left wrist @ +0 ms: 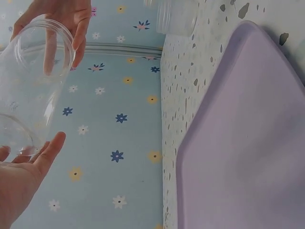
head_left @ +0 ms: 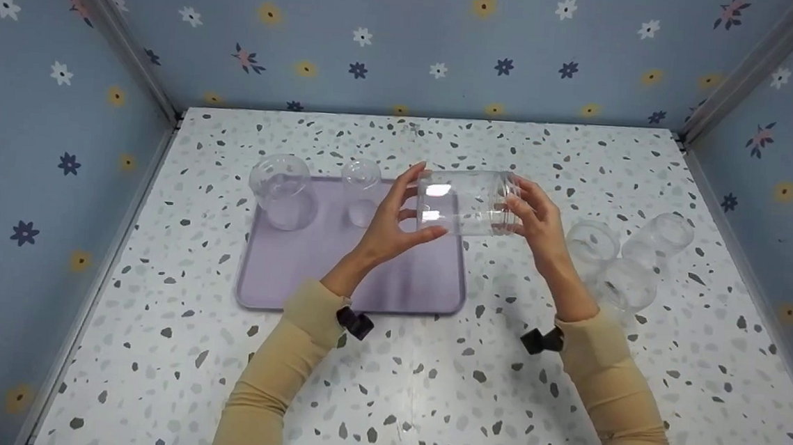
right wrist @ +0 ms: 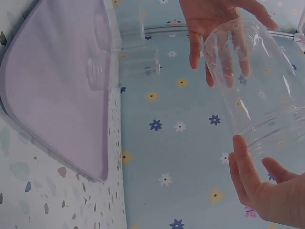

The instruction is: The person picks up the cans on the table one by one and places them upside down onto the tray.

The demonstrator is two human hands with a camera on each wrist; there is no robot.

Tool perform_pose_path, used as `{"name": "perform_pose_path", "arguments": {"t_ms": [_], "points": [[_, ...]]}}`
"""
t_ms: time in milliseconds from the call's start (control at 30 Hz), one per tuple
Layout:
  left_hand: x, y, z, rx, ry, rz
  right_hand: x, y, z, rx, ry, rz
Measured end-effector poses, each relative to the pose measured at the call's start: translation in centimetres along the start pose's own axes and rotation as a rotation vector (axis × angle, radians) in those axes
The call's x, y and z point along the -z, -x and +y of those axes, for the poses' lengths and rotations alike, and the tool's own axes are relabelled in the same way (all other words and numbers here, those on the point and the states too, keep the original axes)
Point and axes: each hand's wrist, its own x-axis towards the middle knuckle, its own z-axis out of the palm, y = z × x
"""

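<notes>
- Tan sleeves [head_left: 267, 374] lead to the hands.
- Left hand [head_left: 391, 225]: fingers spread about the base; right hand [head_left: 541, 226]: pinching the ridged rim.
- Between them, raised sideways: clear jar [head_left: 467, 203], smooth glossy cylinder.
- Below left hand: purple tray [head_left: 309, 272], raised rim, two transparent containers [head_left: 278, 179].
- Beside right hand: speckled desk [head_left: 504, 279], three see-through vessels [head_left: 629, 284].
</notes>
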Motion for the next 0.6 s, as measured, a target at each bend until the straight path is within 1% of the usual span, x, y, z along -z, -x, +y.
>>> {"name": "perform_pose_path", "arguments": {"t_ms": [167, 267, 367, 500, 600], "points": [[-0.23, 0.08, -0.17, -0.015, 0.008, 0.03, 0.0, 0.08, 0.37, -0.021, -0.021, -0.002], [-0.28, 0.07, -0.22, -0.009, 0.007, 0.041, 0.05, 0.08, 0.52, -0.04, -0.038, -0.003], [-0.31, 0.08, -0.26, -0.015, 0.002, 0.053, 0.14, 0.0, 0.66, -0.066, -0.051, -0.01], [-0.37, 0.07, 0.1, -0.026, -0.031, 0.072, 0.32, -0.07, 0.83, -0.086, -0.061, -0.048], [-0.41, 0.0, 0.35, -0.024, -0.067, 0.083, 0.47, 0.01, 0.97, -0.083, -0.077, -0.069]]}}
